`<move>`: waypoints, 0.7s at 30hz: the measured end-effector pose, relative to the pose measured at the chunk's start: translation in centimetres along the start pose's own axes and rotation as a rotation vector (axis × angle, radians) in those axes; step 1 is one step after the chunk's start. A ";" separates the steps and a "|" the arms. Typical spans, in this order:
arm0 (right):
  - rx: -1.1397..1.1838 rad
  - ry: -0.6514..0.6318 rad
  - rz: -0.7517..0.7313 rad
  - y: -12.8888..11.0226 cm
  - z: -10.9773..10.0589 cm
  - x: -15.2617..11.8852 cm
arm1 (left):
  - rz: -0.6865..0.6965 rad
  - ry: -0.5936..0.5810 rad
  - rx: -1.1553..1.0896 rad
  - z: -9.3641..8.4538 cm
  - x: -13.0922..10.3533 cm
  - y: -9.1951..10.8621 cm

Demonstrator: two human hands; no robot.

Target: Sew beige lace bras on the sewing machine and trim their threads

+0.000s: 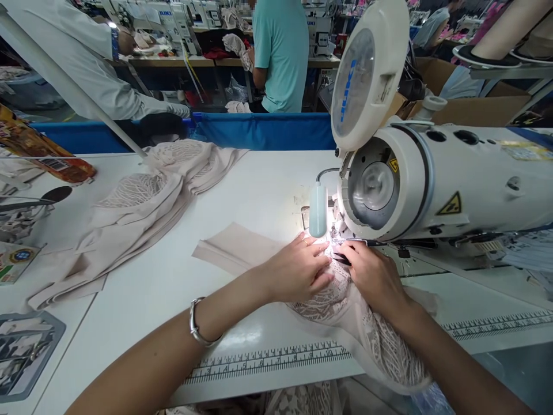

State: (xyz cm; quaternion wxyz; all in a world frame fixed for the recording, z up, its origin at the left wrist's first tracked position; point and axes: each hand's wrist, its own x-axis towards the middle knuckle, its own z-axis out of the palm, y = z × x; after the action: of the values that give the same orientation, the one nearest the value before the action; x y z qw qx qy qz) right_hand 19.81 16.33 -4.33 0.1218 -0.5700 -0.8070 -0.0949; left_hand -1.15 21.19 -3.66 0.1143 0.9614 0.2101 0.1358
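A pale pink lace garment [328, 300] lies beneath the head of a white sewing machine [449, 178] and hangs over the table's front edge. My left hand [300, 268] rests on the lace left of the lit needle area, fingers spread and lying flat. Close to the needle, on the right, my right hand [371, 274] has its fingers curled around a small dark tool [342, 259], perhaps snips. The needle itself is lost in glare. A small lamp [318, 210] hangs just above my left fingertips. A plain fabric strip [237, 248] extends to the left.
A pile of pink lace pieces [159, 196] covers the left of the white table [151, 300]. An orange packet [47, 150] and a metal-edged tray [32, 351] are at the far left. A printed ruler [276, 360] runs along the front edge. People stand beyond a blue cloth barrier [263, 131].
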 end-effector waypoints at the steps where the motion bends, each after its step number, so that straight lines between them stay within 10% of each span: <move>1: 0.003 0.000 0.018 -0.1 -0.5 -0.2 | -0.008 -0.003 0.034 0.1 0.0 0.2; 11: 0.021 0.081 0.185 -2.1 -1.1 -8.3 | 0.175 0.012 0.256 1.6 -0.1 2.2; 17: 0.091 0.158 -0.028 0.4 0.0 -6.7 | 0.184 0.041 0.155 1.9 -0.1 1.4; 21: 0.195 -0.040 0.025 2.5 -0.5 -4.4 | 0.184 0.048 0.062 2.0 0.1 1.1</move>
State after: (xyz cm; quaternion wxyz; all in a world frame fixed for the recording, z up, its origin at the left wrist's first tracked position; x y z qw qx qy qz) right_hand 23.64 13.03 -5.16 0.1616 -0.5672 -0.8076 -0.0028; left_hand -0.03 19.93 -5.21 0.0665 0.9762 0.1277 0.1621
